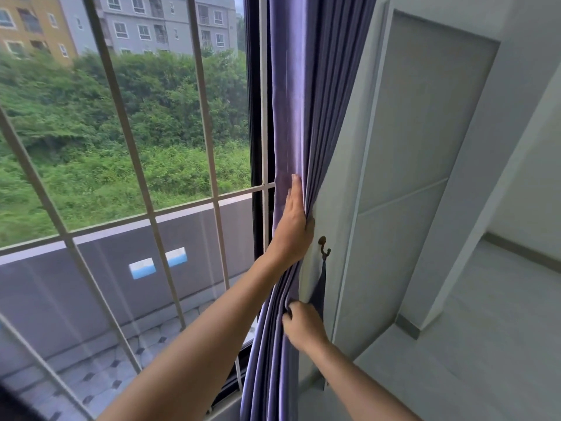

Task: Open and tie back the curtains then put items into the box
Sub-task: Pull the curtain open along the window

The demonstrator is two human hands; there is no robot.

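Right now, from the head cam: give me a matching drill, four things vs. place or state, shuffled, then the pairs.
Things
1. curtain
2. left hand
3. right hand
4. wall hook

Place or state
A. low on the folds, fingers curled into the fabric
B. on the wall just right of the gathered fabric, dark tieback hanging from it
C. purple, bunched at the window's right edge
D. fingers straight, pressing the folds towards the wall

Pairs: 1-C, 2-D, 3-A, 4-B
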